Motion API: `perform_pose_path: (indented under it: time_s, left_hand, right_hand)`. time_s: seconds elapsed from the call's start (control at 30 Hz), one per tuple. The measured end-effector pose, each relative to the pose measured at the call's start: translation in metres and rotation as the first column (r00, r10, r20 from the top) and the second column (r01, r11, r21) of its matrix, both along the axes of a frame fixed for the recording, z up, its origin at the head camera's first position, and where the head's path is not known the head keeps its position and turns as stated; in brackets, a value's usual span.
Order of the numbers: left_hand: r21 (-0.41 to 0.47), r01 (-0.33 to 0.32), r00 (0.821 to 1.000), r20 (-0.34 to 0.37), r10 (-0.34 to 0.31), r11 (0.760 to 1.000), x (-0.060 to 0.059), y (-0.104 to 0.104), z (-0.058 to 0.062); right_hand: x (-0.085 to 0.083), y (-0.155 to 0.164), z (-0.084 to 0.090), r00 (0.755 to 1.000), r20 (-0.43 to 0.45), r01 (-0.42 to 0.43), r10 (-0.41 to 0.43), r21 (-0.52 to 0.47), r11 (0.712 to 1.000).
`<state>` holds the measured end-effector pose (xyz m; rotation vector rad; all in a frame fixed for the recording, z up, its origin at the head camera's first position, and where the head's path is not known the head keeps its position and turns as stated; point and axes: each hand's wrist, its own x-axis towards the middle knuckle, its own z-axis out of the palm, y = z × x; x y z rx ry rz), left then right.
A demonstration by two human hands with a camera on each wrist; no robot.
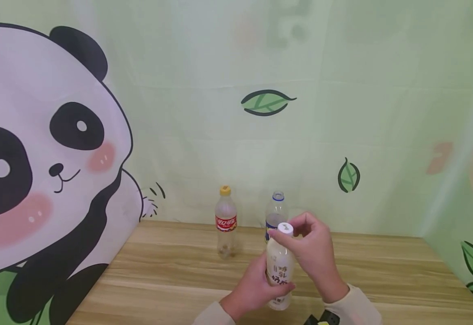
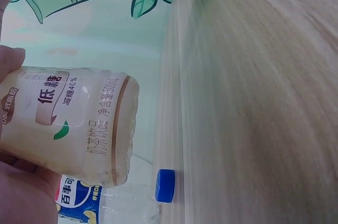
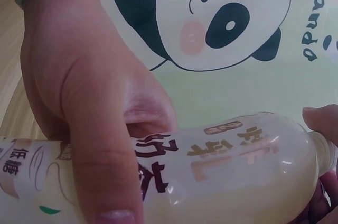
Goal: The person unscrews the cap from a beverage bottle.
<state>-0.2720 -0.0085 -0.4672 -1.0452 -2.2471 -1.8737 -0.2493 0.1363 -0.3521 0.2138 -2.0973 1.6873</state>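
A milk tea bottle (image 1: 279, 266) with pale contents and a white cap (image 1: 285, 229) stands roughly upright in front of me. My left hand (image 1: 257, 284) grips its lower body, the thumb across the label. At the top, my right hand (image 1: 317, 248) pinches the cap between thumb and fingers. The left wrist view shows the bottle's lower label (image 2: 68, 123) and base, which looks raised off the table. In the right wrist view the left hand (image 3: 100, 108) wraps the bottle (image 3: 227, 171), while right fingertips (image 3: 323, 121) surround the neck; the cap is mostly hidden there.
Behind stand a clear bottle (image 1: 226, 241) with a red label and yellow cap, and an uncapped bottle (image 1: 277, 208) with a blue label, partly hidden by my right hand. A loose blue cap (image 2: 165, 186) lies on the wooden table (image 1: 171, 271). A panda-printed backdrop (image 1: 196, 135) encloses the table.
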Motion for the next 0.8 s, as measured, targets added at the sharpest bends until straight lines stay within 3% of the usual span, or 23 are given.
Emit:
perform_pose_path:
  time_s: [0.47, 0.8]
  left_hand:
    - [-0.011, -0.003, 1.000, 0.023, 0.004, 1.000, 0.0008, -0.0002, 0.0010]
    - [-0.002, 0.003, 1.000, 0.020, -0.003, 1.000, -0.0008, -0.0009, -0.0009]
  right_hand:
    - [-0.0005, 0.0016, 0.0007, 1.000, 0.007, -0.017, 0.017, -0.009, 1.000]
    - [-0.0006, 0.0064, 0.0032, 0.997, 0.057, -0.057, 0.054, 0.056, 0.997]
